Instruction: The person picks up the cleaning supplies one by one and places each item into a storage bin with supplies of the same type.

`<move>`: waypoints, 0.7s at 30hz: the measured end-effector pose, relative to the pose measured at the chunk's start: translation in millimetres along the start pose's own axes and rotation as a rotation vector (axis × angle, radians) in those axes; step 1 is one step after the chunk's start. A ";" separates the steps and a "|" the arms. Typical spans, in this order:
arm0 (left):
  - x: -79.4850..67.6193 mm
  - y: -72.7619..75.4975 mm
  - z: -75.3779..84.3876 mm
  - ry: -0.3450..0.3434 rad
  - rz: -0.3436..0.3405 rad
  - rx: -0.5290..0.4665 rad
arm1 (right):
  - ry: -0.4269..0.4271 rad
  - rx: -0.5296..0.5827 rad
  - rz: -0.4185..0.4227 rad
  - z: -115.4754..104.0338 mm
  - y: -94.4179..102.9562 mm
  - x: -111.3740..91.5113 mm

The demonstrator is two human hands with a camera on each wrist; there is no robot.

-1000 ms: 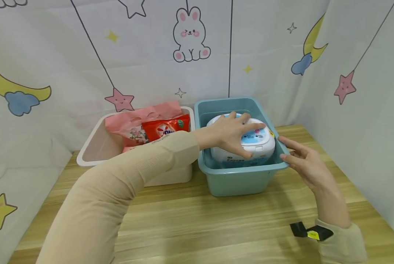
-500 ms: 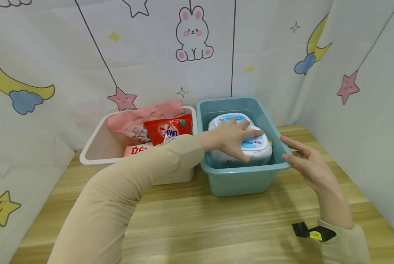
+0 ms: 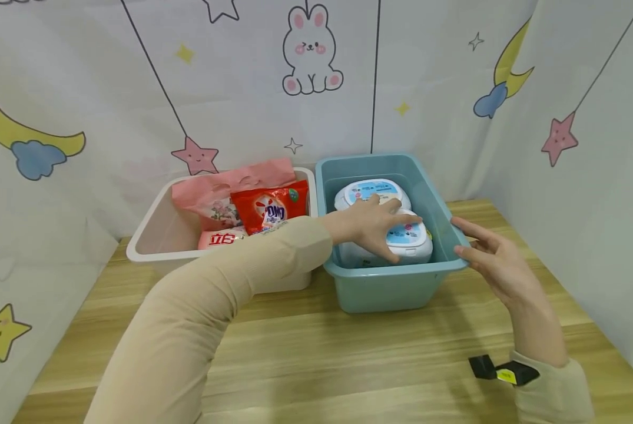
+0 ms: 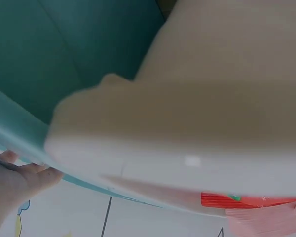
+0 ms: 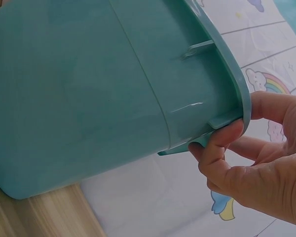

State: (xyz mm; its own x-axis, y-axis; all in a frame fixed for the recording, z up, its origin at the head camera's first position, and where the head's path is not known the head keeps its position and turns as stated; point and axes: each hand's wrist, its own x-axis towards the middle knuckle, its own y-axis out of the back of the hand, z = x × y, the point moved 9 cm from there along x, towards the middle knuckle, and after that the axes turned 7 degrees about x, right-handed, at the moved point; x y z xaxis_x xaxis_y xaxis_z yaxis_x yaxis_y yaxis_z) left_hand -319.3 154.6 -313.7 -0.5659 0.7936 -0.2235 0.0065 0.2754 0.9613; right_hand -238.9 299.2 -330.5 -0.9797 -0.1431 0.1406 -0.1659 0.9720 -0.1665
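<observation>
My left hand (image 3: 371,227) spreads over a white plastic tub (image 3: 408,237) with a blue-printed lid and grips it from above. The tub sits low in the front of a blue-green bin (image 3: 390,292). Just behind it in the bin lies a similar white tub (image 3: 371,189). My right hand (image 3: 499,259) pinches the bin's right rim between thumb and fingers. The right wrist view shows that hand (image 5: 266,165) at the rim's corner. In the left wrist view, a large pale shape fills the middle, so the left fingers' contact is hidden.
Left of the bin stands a whitish bin (image 3: 146,235) with a pink bag (image 3: 221,206), a red OMO packet (image 3: 271,209) and another pink packet (image 3: 221,238). Both bins stand on a wood-grain table (image 3: 316,359), with a printed curtain (image 3: 427,59) behind.
The left hand has lowered the front tub deeper into the blue-green bin, bringing the rear tub's lid more into sight. The right hand keeps its hold on the rim.
</observation>
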 end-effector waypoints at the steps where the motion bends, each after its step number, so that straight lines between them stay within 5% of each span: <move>1: -0.1 -0.2 -0.2 -0.002 -0.003 -0.003 | 0.000 0.000 0.001 -0.2 -0.3 0.6; 21: 5.9 -17.6 3.6 -0.037 -0.143 -0.060 | 0.024 0.030 -0.027 0.6 -1.5 1.0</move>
State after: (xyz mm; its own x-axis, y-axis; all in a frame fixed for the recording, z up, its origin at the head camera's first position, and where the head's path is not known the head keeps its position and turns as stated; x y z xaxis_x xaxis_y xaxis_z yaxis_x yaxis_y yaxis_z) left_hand -319.7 156.3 -332.5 -0.5265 0.7686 -0.3634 -0.1218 0.3548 0.9270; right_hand -239.7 297.6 -330.8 -0.9719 -0.1643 0.1685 -0.1959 0.9617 -0.1920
